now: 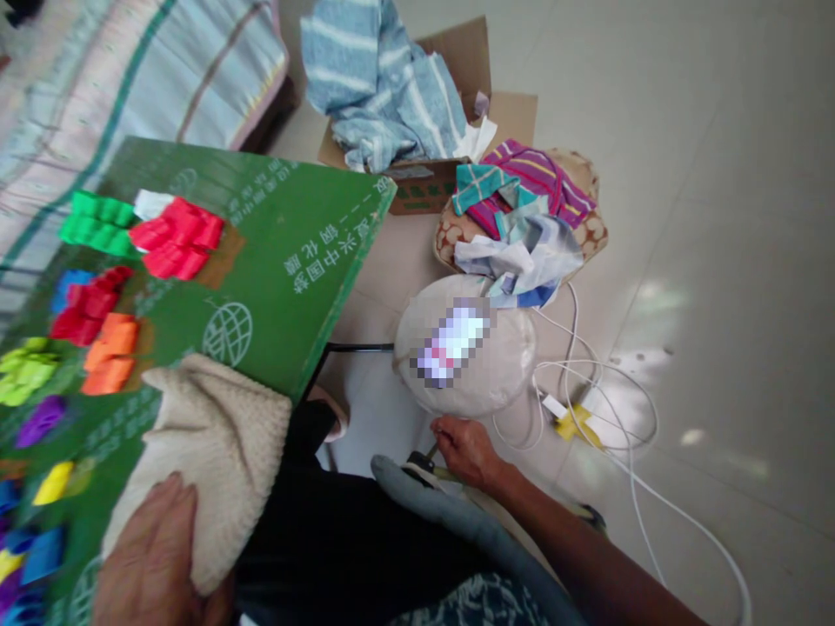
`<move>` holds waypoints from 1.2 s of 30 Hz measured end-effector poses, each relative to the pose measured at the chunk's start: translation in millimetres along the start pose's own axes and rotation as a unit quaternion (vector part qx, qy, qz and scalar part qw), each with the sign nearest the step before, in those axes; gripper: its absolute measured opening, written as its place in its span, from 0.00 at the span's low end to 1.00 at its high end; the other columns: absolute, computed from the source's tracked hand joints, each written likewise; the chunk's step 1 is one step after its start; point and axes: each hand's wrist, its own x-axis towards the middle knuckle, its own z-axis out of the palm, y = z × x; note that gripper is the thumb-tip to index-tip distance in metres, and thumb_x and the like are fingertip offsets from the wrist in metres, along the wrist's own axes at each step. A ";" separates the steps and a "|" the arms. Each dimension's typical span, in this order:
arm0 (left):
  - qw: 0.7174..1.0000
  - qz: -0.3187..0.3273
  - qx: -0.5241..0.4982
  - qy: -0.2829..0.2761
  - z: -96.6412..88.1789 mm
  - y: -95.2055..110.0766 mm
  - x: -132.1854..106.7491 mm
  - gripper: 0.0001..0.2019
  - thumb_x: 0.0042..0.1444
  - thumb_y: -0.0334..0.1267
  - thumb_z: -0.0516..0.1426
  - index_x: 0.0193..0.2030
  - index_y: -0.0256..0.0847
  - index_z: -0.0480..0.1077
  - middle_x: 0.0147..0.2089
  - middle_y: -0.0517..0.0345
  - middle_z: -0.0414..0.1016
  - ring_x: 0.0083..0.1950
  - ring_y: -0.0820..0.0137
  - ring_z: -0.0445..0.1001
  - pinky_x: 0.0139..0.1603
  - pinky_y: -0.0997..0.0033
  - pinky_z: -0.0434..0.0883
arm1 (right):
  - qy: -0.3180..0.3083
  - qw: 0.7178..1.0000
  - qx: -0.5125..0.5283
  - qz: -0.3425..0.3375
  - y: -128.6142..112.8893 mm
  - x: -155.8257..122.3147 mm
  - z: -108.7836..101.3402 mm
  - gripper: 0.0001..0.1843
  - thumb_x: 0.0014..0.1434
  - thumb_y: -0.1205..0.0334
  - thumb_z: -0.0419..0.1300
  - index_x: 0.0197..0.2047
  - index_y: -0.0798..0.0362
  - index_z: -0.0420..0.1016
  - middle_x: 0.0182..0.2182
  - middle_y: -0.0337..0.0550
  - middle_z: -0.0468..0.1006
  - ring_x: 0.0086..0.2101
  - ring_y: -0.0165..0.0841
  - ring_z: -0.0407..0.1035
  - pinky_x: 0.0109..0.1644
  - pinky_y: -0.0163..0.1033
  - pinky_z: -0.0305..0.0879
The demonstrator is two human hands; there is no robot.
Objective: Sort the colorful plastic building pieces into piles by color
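A pale tiled floor lies beside a green bench carrying colourful bundles. Over the bench's near edge lies a beige knitted cloth. The left hand rests on it, fingers extended; whether it grips is unclear. The right hand is curled just beside a round stool; I cannot tell whether it holds anything.

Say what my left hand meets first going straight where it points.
Your left hand would likely first meet more of the beige knit cloth beneath it, then perhaps the printed globe on the green board; depth is unclear.
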 end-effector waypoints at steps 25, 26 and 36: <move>0.999 -0.041 0.002 -0.024 -2.3 -0.7 -7.8 0.43 0.47 0.32 0.54 0.68 0.53 0.39 0.71 0.69 0.41 0.68 0.57 0.50 0.68 0.53 0.52 | -0.036 0.989 0.145 -0.017 -46.1 -0.4 -6.1 0.17 0.64 0.54 0.47 0.36 0.52 0.74 0.26 0.39 0.75 0.27 0.29 0.68 0.33 0.32 0.59; 0.999 -0.046 0.000 -0.024 -3.3 2.8 -7.3 0.43 0.47 0.32 0.53 0.69 0.53 0.39 0.71 0.68 0.40 0.68 0.57 0.50 0.68 0.52 0.51 | -0.041 0.989 0.140 -0.020 -48.1 -0.2 -6.6 0.17 0.64 0.54 0.47 0.36 0.52 0.74 0.26 0.39 0.75 0.28 0.29 0.68 0.33 0.32 0.59; 0.997 -0.075 0.003 -0.019 -4.4 14.7 -19.2 0.47 0.42 0.22 0.49 0.69 0.50 0.35 0.72 0.57 0.39 0.68 0.52 0.50 0.65 0.46 0.54 | -0.048 0.994 0.032 -0.093 -70.9 0.2 -6.1 0.16 0.63 0.54 0.48 0.37 0.52 0.75 0.27 0.42 0.77 0.28 0.31 0.69 0.33 0.34 0.58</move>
